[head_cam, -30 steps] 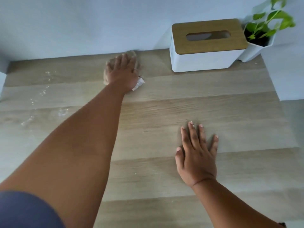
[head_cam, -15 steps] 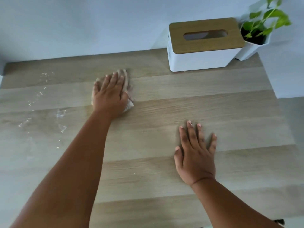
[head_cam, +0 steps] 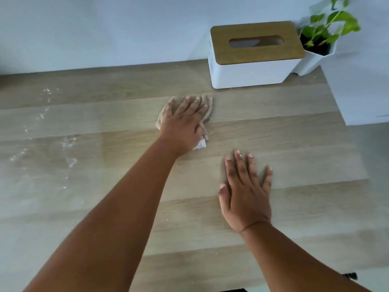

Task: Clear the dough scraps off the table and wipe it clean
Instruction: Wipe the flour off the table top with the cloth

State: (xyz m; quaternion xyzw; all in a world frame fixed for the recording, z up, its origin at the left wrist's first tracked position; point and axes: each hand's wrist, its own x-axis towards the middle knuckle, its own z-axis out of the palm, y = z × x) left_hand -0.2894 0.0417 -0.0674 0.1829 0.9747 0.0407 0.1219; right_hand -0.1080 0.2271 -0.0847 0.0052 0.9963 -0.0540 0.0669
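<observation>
Left hand: the left hand [head_cam: 182, 123] lies flat on a beige cloth [head_cam: 207, 109], fingers straight and close together, so the palm's weight presses it to the wood.
Right hand: the right hand [head_cam: 246, 194] rests on the table [head_cam: 305, 148], fingers spread, holding nothing; probably it steadies the body.
Residue: white floury smears [head_cam: 68, 144] lie well to the left of the cloth, not wiped yet.
Back corner: a tissue box [head_cam: 252, 55] and a potted plant [head_cam: 317, 47] stand against the wall, apart from the wiping.
</observation>
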